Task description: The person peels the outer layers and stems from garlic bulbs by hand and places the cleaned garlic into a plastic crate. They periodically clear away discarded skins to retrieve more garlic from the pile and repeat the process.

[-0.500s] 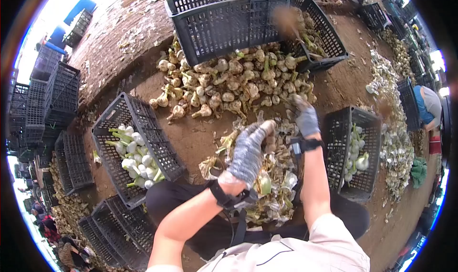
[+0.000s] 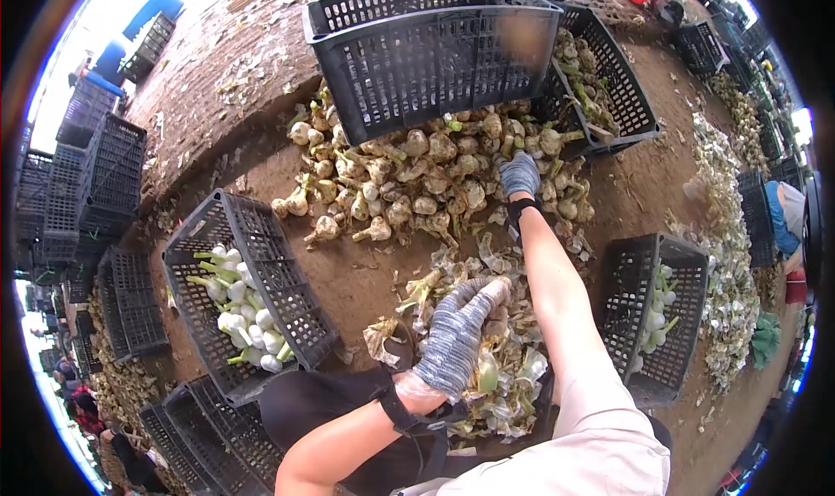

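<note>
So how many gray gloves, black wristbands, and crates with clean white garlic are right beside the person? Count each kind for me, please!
Gray gloves: 2
Black wristbands: 2
Crates with clean white garlic: 2
Total: 6

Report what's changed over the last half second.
The right hand has moved forward, away from the body, and is now at the heap of untrimmed garlic, its arm stretched out. Whether it has a grip on a bulb is hidden. The left hand stays over the loose peelings, and the crate of white bulbs on the left looks unchanged.
</note>
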Available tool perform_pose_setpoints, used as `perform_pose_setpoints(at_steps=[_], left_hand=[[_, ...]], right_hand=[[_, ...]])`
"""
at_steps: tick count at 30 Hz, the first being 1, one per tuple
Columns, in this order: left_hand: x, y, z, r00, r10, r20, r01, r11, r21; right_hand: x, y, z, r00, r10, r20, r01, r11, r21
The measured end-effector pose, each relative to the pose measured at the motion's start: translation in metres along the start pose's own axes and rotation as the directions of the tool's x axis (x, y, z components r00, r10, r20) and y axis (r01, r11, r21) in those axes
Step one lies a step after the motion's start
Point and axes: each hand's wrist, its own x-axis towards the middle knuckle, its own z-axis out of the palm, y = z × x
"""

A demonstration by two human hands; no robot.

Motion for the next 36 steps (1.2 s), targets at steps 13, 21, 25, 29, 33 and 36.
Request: perform_pose_setpoints(at_steps=[13,21,25,29,33,36], left_hand=[[0.015,0.004,0.004,0.817,0.544,0.193,-0.572,0.719,0.395],[-0.016,0.004,0.015,0.783,0.414,0.465,-0.516,0.849,0.113],[-0.033,0.006,0.021,0.808,0.277,0.520,-0.338,0.941,0.024],[-0.032,-0.003,0.022,0.882,0.093,0.463,-0.091,0.995,-0.025],[-0.030,0.010,0.017,0.808,-0.416,0.418,0.355,0.909,0.218],[-0.045,0.018,0.017,0.850,-0.382,0.362,0.224,0.885,0.408]], right_hand=[[-0.201,0.012,-0.176,0.887,-0.328,0.324,-0.157,0.445,0.882],[-0.253,0.029,-0.252,0.851,-0.429,0.304,-0.109,0.422,0.900],[-0.275,0.045,-0.259,0.886,-0.402,0.231,-0.074,0.370,0.926],[-0.299,0.059,-0.259,0.905,-0.403,0.134,0.126,0.557,0.821],[-0.324,0.062,-0.258,0.841,-0.535,0.076,0.298,0.578,0.760],[-0.327,0.066,-0.257,0.872,-0.466,0.154,0.107,0.487,0.867]])
